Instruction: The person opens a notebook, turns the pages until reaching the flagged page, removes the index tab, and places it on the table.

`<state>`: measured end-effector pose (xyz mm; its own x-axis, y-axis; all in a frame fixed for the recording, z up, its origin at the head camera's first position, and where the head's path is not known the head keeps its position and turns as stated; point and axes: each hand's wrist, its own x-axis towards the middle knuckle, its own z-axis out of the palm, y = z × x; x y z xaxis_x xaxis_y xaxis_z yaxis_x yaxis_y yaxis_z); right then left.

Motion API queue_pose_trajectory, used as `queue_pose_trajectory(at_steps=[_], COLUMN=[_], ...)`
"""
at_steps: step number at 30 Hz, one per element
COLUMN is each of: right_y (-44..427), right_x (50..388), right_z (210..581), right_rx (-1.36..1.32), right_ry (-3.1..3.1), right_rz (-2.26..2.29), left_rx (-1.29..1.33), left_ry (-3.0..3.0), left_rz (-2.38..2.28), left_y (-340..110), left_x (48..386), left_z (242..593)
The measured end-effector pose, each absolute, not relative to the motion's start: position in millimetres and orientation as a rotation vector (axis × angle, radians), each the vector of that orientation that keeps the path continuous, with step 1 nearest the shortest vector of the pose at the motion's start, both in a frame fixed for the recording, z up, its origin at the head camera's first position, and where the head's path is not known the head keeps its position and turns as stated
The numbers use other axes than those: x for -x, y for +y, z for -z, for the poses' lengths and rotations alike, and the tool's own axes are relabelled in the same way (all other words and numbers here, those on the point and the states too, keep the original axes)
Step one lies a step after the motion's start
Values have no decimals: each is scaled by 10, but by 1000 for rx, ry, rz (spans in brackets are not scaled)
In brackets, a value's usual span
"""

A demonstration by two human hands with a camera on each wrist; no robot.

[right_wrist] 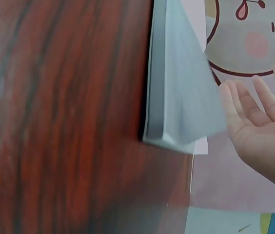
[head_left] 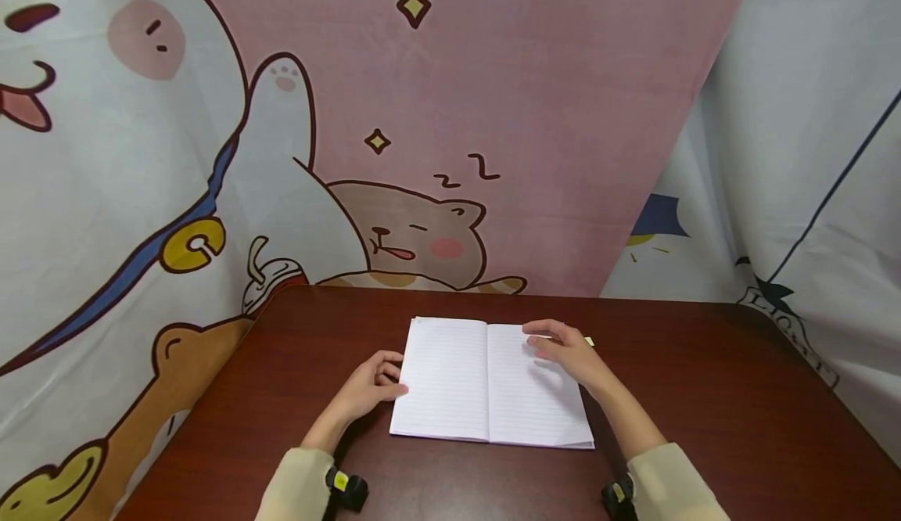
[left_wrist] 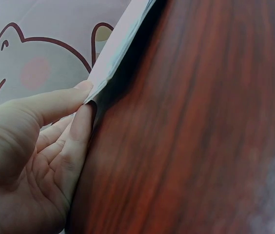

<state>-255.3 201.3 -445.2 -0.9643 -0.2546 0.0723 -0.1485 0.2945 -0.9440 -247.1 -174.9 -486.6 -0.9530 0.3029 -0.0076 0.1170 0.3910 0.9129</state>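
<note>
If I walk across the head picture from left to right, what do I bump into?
Drawn yellow bell → left sleeve → left black wrist gadget → open notebook → right black wrist gadget → right sleeve.

Notebook point(head_left: 450, 396): underside hidden against the desk point(head_left: 211, 443); far right part covered by the right hand point(head_left: 563, 345); cut off at the top of both wrist views. Yellow tab point(head_left: 590, 342), beside the right hand: too small to identify. Left hand point(head_left: 369, 384): cut by the left edge of its wrist view. Right hand: cut by the right edge of its own. Sleeves point(head_left: 296, 486): cropped at the near edge. Right wrist device point(head_left: 618, 499): likewise cropped. Large white figure point(head_left: 134, 138), far wall cloth point(head_left: 563, 114): cut at left.
</note>
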Motion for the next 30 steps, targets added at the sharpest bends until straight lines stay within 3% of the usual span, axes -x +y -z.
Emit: queue_pose_trajectory(at_steps=[30], right_y=[2386], right_x=[2564], right_z=[4503], right_rx=[231], right_ry=[2573], right_rz=[1798], left_rx=[-324], left_ry=[2495], left_rz=[-1593], left_y=[-1717], left_x=[2480], left_z=[4892])
